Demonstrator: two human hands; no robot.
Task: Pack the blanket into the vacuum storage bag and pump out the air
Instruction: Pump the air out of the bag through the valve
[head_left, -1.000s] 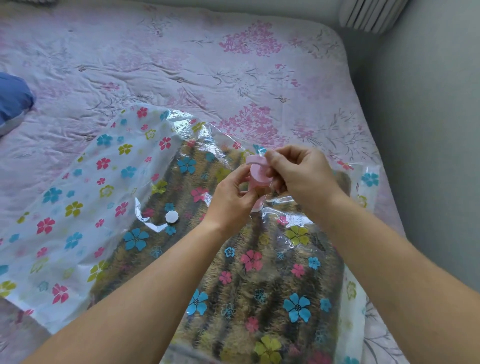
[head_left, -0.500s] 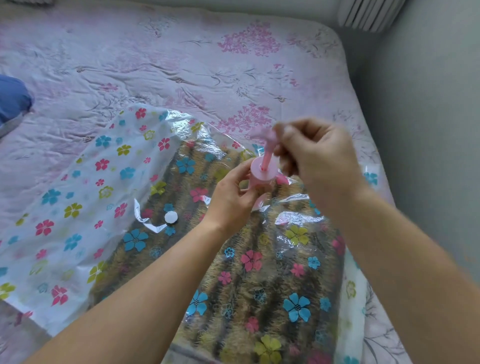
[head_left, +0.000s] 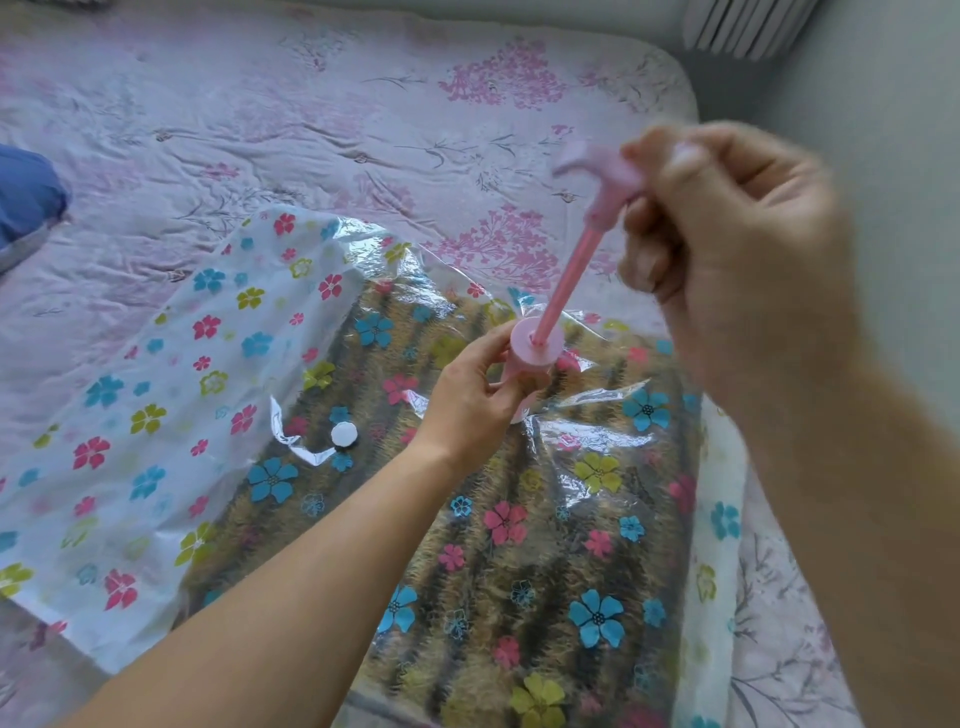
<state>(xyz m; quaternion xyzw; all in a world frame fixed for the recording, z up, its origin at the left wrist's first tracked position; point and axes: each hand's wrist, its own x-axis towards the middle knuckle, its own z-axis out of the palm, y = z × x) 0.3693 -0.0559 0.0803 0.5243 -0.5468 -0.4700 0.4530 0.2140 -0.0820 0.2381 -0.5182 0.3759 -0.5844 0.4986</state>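
A clear vacuum bag (head_left: 156, 415) printed with coloured flowers lies on the bed, and a brown striped fuzzy blanket (head_left: 545, 582) fills its right half. A pink hand pump (head_left: 535, 348) stands on the bag over the blanket. My left hand (head_left: 472, 395) is closed around the pump's barrel. My right hand (head_left: 727, 249) grips the pump handle (head_left: 597, 171), raised high, with the thin pink rod (head_left: 566, 280) drawn far out. A small white cap (head_left: 344, 434) rests on the bag left of the pump.
The bed has a pink flowered sheet (head_left: 311, 130). A blue pillow (head_left: 26, 197) lies at the left edge. A grey wall (head_left: 883, 130) runs along the bed's right side, with a white radiator (head_left: 743, 26) in the far corner.
My right hand has pulled the pump handle up and to the right, drawing the rod out of the barrel. My left hand has stayed on the barrel.
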